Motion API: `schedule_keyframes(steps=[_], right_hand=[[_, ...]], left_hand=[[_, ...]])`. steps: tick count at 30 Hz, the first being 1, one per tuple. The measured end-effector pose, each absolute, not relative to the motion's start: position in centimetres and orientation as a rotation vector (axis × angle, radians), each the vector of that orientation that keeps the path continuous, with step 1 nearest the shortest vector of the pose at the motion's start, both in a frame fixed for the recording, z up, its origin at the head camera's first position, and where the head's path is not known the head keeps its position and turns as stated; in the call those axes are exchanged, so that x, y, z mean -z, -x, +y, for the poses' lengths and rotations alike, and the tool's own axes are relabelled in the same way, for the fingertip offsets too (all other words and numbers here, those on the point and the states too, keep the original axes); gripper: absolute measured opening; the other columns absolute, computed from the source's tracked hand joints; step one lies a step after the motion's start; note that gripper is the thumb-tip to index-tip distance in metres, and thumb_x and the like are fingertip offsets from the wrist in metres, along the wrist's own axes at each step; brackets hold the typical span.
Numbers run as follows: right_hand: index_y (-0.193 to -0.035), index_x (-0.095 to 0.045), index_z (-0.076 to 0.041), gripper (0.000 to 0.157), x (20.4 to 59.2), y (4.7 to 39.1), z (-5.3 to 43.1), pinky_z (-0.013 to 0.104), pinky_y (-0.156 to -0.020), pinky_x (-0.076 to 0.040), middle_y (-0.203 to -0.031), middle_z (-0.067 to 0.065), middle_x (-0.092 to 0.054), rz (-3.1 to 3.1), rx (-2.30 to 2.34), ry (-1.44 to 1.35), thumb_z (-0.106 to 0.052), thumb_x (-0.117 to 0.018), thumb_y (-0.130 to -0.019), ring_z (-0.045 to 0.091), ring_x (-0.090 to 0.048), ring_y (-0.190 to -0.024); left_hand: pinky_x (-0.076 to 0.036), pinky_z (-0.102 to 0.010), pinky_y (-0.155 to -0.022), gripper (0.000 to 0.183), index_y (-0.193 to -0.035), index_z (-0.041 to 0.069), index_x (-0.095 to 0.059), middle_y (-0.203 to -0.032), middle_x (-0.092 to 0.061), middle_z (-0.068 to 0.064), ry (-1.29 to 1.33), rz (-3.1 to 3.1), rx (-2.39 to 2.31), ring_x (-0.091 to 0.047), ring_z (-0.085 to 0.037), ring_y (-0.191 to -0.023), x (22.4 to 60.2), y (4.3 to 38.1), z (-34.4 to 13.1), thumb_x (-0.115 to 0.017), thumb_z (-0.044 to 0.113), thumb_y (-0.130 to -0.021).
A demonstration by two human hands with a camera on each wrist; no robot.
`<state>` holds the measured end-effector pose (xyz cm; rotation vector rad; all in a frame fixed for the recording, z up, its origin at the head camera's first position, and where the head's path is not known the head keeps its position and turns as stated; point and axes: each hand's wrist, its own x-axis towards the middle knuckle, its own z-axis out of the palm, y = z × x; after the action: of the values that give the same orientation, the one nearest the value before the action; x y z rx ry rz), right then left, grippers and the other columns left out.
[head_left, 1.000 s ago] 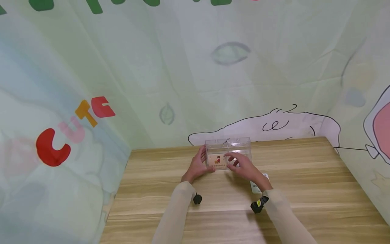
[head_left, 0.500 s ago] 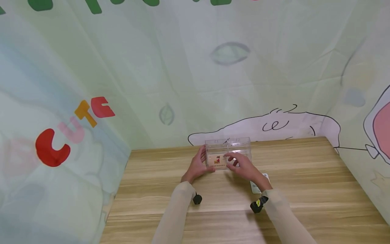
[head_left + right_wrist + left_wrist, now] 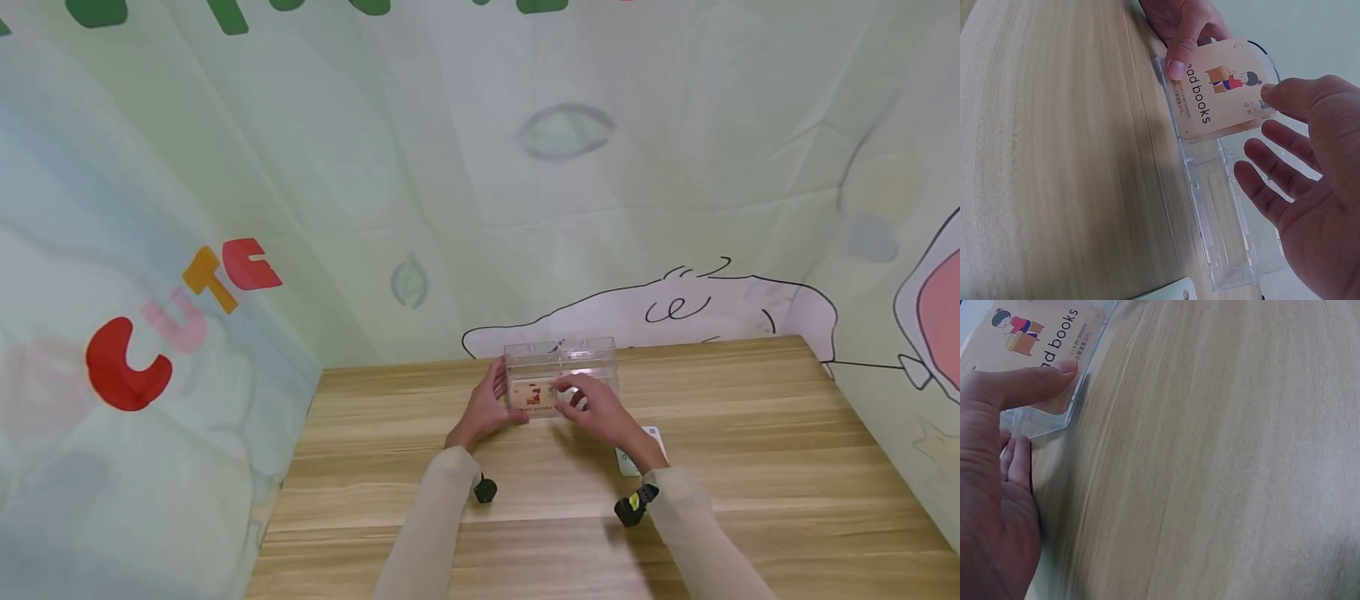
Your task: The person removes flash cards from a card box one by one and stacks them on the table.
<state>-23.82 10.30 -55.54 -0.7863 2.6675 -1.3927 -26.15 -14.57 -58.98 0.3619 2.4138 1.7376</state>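
A peach flash card (image 3: 532, 393) printed "read books", with a drawing of a child, stands in the left compartment of a clear plastic box (image 3: 588, 345). My left hand (image 3: 486, 412) grips the box's left end, its thumb lying across the lower front of the card in the left wrist view. With thumb and index finger, my right hand (image 3: 598, 408) pinches the card at its upper right corner; the index finger is hidden behind it. The other right fingers spread loosely over the right compartment. Another peach edge shows just behind the card (image 3: 1210, 94) in the right wrist view.
Under my right wrist, a white card (image 3: 628, 463) lies on the wooden table (image 3: 540, 550), partly covered. A printed cloth backdrop (image 3: 420, 183) rises right behind the box. Each wrist wears a small black camera (image 3: 485, 490).
The card's drawing and lettering sit slightly lower and further left, its face looking a little more tilted. My left hand keeps its place; my right forearm has shifted slightly left.
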Motion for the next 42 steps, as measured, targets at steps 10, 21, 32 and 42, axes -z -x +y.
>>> schedule_keyframes(steps=[10, 21, 32, 42], right_hand=[[-0.122, -0.064, -0.007, 0.025, 55.9, 23.8, 9.8, 0.041, -0.086, -0.063, -0.120, 0.012, -0.070, 2.592, 1.458, 0.731, -0.008, -0.071, -0.098, 0.024, -0.070, -0.096], [-0.119, -0.069, -0.004, 0.021, 56.2, 23.7, 9.3, 0.036, -0.083, -0.063, -0.121, 0.014, -0.070, 2.579, 1.458, 0.812, -0.004, -0.071, -0.097, 0.024, -0.070, -0.094], [-0.122, -0.070, -0.006, 0.025, 55.8, 24.1, 9.1, 0.031, -0.076, -0.062, -0.119, 0.009, -0.070, 2.642, 1.431, 0.781, -0.005, -0.071, -0.097, 0.019, -0.068, -0.090], [-0.123, -0.069, -0.005, 0.032, 55.0, 24.5, 9.6, 0.032, -0.074, -0.063, -0.122, 0.014, -0.069, 2.721, 1.483, 0.796, -0.002, -0.076, -0.093, 0.023, -0.067, -0.092]], left_hand=[[-0.034, -0.038, -0.123, 0.115, -0.162, 0.012, -0.027, -0.164, -0.037, -0.014, -0.331, 2.433, -1.734, -0.036, -0.029, -0.150, 60.2, 26.8, -14.6, -0.094, 0.000, -0.070], [-0.035, -0.037, -0.122, 0.115, -0.162, 0.012, -0.026, -0.164, -0.037, -0.015, -0.334, 2.434, -1.733, -0.037, -0.029, -0.150, 60.3, 26.8, -14.6, -0.094, 0.000, -0.070], [-0.034, -0.041, -0.123, 0.113, -0.162, 0.011, -0.026, -0.164, -0.036, -0.016, -0.350, 2.436, -1.744, -0.036, -0.031, -0.151, 60.2, 26.6, -14.7, -0.095, 0.008, -0.073], [-0.034, -0.038, -0.122, 0.116, -0.163, 0.011, -0.024, -0.165, -0.034, -0.015, -0.336, 2.445, -1.718, -0.035, -0.030, -0.151, 60.2, 26.6, -14.6, -0.095, 0.003, -0.071]])
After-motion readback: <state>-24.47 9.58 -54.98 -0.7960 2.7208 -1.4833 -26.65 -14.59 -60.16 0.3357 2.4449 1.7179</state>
